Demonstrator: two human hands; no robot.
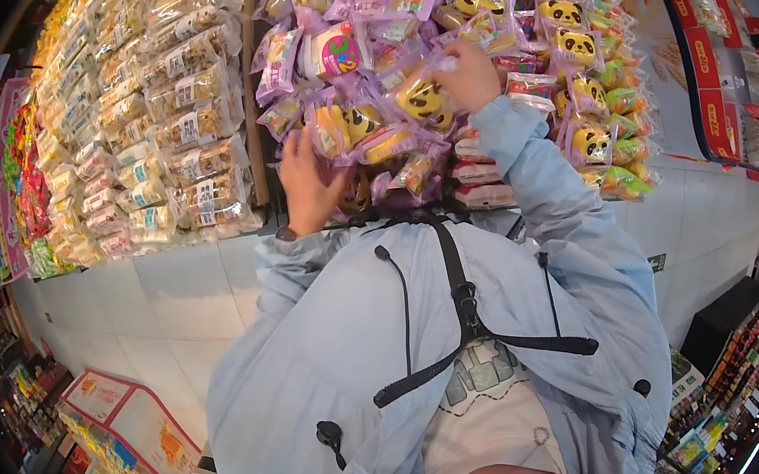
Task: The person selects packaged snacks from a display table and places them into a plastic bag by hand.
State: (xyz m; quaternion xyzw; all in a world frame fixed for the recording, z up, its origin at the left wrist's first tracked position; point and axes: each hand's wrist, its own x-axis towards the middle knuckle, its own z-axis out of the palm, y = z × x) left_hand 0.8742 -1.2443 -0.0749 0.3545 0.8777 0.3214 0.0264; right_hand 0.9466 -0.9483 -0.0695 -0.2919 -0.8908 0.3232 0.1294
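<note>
A pile of packaged panda-faced breads in purple-edged wrappers (383, 146) lies in front of me. My right hand (471, 75) has its fingers closed at the upper right corner of one packaged panda bread (420, 99), which faces up on the pile. At the pile's near left side is my left hand (306, 184), its thumb spread away from the fingers. Its fingertips touch or nearly touch a purple-edged package (328, 132); whether they press on it I cannot tell. A round pink and green label (340, 50) shows farther back among the packages.
Left of a wooden divider (256, 92) stand rows of clear-wrapped pastries (195, 99). More panda packages (576, 46) line up on the right, beside green-wrapped items (623, 101). Below the display edge is a tiled floor (185, 292). A sign-topped display (134, 419) stands at the lower left.
</note>
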